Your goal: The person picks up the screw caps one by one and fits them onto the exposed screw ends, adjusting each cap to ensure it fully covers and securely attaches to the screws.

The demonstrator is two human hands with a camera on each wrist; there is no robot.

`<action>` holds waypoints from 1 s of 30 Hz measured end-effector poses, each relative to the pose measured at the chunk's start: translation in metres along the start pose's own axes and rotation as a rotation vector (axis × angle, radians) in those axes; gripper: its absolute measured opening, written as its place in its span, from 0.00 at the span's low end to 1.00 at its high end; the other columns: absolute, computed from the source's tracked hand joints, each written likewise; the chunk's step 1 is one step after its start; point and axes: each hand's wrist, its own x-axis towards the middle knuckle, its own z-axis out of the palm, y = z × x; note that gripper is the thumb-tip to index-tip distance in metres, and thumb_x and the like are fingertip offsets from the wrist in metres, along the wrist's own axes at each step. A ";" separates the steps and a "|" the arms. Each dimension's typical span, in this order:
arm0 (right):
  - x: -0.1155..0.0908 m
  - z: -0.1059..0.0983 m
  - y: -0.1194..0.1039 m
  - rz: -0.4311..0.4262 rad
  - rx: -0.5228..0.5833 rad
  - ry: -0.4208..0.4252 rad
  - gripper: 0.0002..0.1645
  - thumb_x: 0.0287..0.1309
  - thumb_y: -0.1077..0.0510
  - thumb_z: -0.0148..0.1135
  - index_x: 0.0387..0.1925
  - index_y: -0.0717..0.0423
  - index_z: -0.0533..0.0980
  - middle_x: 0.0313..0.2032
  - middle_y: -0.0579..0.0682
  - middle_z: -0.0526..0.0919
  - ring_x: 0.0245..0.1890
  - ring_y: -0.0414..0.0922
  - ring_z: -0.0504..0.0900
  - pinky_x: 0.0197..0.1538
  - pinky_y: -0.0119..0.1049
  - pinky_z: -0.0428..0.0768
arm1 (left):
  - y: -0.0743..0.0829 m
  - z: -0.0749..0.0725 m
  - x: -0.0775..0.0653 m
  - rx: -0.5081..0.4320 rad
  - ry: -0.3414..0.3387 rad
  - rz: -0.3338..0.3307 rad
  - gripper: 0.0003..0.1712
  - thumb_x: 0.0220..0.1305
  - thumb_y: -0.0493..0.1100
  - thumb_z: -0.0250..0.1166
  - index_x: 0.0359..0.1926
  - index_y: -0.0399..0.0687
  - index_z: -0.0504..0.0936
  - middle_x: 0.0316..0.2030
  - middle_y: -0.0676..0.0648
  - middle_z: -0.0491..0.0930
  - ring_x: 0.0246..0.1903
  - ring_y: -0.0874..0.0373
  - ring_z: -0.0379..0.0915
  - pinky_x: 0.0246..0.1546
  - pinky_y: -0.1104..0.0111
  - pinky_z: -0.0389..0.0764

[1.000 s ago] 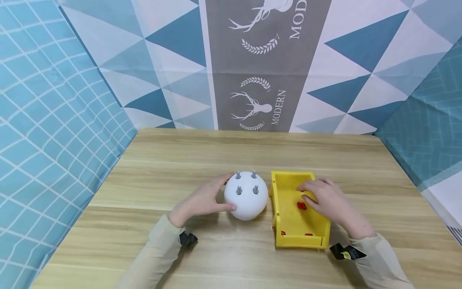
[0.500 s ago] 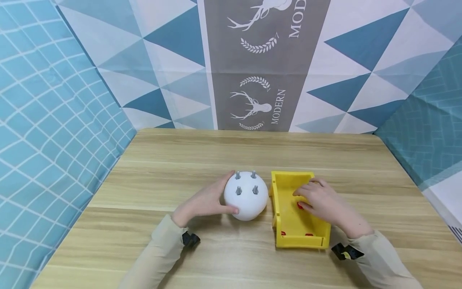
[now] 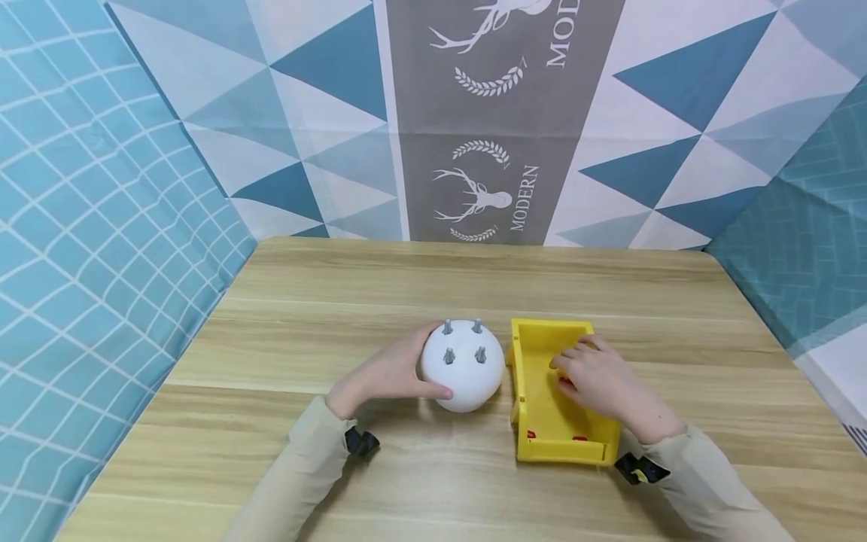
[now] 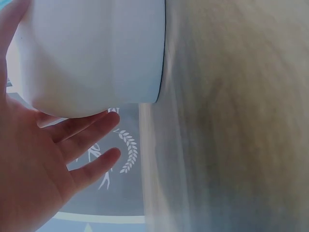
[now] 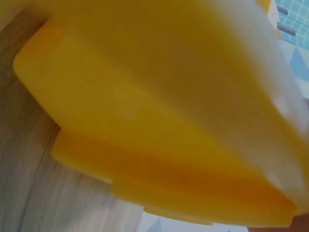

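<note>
A white rounded body (image 3: 462, 380) with several metal prongs (image 3: 480, 354) on top stands on the table. My left hand (image 3: 393, 370) holds its left side, thumb across the front and fingers behind. In the left wrist view, its smooth white wall (image 4: 91, 53) runs down to a flat base, with the fingers (image 4: 96, 169) beside it. My right hand (image 3: 599, 380) reaches into a yellow bin (image 3: 567, 452), fingers bent, over a small red piece (image 3: 565, 381). Whether it pinches that piece is hidden. More red pieces (image 3: 579, 438) lie by the bin's front wall.
The wooden table (image 3: 420, 482) carries the bin just right of the white body. Behind it hangs a patterned cloth (image 3: 467, 135), with a blue grid cloth (image 3: 101, 226) on the left. The bin's wall (image 5: 120, 106) fills most of the right wrist view.
My right hand has lowered slightly in the bin, its thumb now nearer the red pieces and covering part of them. The left thumb has slid a little further across the white body.
</note>
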 end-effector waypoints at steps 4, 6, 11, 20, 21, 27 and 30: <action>0.001 0.001 0.000 0.005 -0.032 -0.018 0.10 0.46 0.55 0.68 0.31 0.54 0.79 0.30 0.48 0.82 0.35 0.49 0.78 0.55 0.49 0.65 | -0.001 -0.001 -0.001 0.007 -0.002 0.002 0.62 0.36 0.73 0.66 0.68 0.51 0.51 0.62 0.49 0.63 0.58 0.57 0.63 0.57 0.61 0.66; 0.001 0.002 0.000 0.004 -0.046 -0.025 0.10 0.46 0.55 0.68 0.31 0.54 0.79 0.29 0.47 0.81 0.34 0.49 0.78 0.55 0.49 0.65 | -0.001 -0.001 -0.001 0.009 -0.004 0.005 0.62 0.36 0.73 0.66 0.68 0.51 0.51 0.62 0.49 0.63 0.58 0.57 0.63 0.57 0.61 0.66; 0.001 0.004 0.002 -0.001 -0.063 -0.031 0.09 0.44 0.54 0.69 0.29 0.53 0.78 0.26 0.47 0.81 0.32 0.48 0.78 0.55 0.50 0.65 | -0.001 -0.002 -0.003 0.004 -0.010 -0.018 0.63 0.35 0.72 0.67 0.68 0.51 0.50 0.63 0.49 0.62 0.59 0.57 0.62 0.58 0.61 0.64; 0.002 0.004 0.008 -0.014 -0.065 -0.056 0.07 0.43 0.56 0.70 0.26 0.50 0.79 0.28 0.46 0.82 0.34 0.48 0.79 0.57 0.52 0.63 | -0.002 -0.002 -0.004 0.003 -0.018 -0.031 0.63 0.35 0.73 0.66 0.69 0.53 0.49 0.63 0.49 0.62 0.60 0.58 0.61 0.58 0.61 0.64; 0.001 0.004 0.009 -0.018 -0.069 -0.059 0.06 0.43 0.57 0.70 0.26 0.50 0.79 0.28 0.46 0.81 0.34 0.48 0.79 0.57 0.53 0.63 | -0.002 -0.002 -0.004 0.002 -0.018 -0.032 0.63 0.35 0.73 0.66 0.69 0.53 0.49 0.63 0.49 0.62 0.60 0.58 0.61 0.58 0.61 0.64; 0.000 0.004 0.013 -0.047 -0.092 -0.070 0.07 0.40 0.60 0.70 0.21 0.48 0.77 0.23 0.44 0.78 0.30 0.47 0.78 0.57 0.53 0.63 | -0.001 -0.003 -0.004 -0.001 -0.019 -0.035 0.63 0.36 0.72 0.67 0.69 0.53 0.49 0.63 0.49 0.62 0.60 0.58 0.61 0.58 0.61 0.64; 0.000 0.005 0.015 -0.061 -0.096 -0.063 0.10 0.38 0.62 0.71 0.18 0.47 0.76 0.21 0.42 0.75 0.28 0.46 0.77 0.56 0.53 0.63 | -0.001 -0.003 -0.004 -0.001 -0.019 -0.033 0.62 0.36 0.72 0.67 0.69 0.53 0.49 0.63 0.49 0.62 0.60 0.58 0.61 0.58 0.61 0.64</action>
